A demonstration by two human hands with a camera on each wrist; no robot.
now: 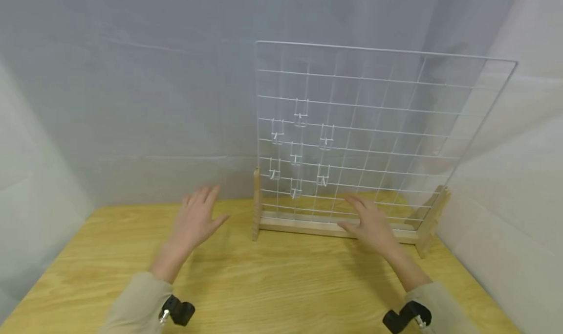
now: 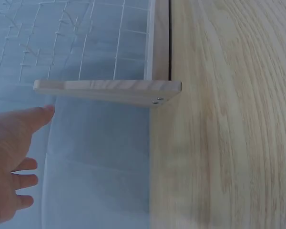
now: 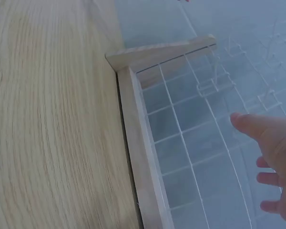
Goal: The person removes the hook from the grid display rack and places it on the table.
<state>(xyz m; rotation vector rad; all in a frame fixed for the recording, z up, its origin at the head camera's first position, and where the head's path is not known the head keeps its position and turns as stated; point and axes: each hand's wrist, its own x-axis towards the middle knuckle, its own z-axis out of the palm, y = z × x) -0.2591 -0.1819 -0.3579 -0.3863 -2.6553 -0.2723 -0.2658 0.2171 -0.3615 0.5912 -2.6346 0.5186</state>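
Observation:
A white wire grid panel stands upright in a wooden base on the table. Several white wire hooks hang on its left half. My left hand hovers left of the panel over the table, fingers extended and thumb apart, holding nothing. In the left wrist view its thumb points toward the base's wooden side foot. My right hand is in front of the panel's lower right part, fingers straight and thumb spread, holding nothing. Whether it touches the wires cannot be told.
The wood-grain table runs beneath both hands. Behind it hangs a pale grey sheet, and white sheeting closes off the right side. A black wrist camera is strapped at the left cuff, another camera at the right.

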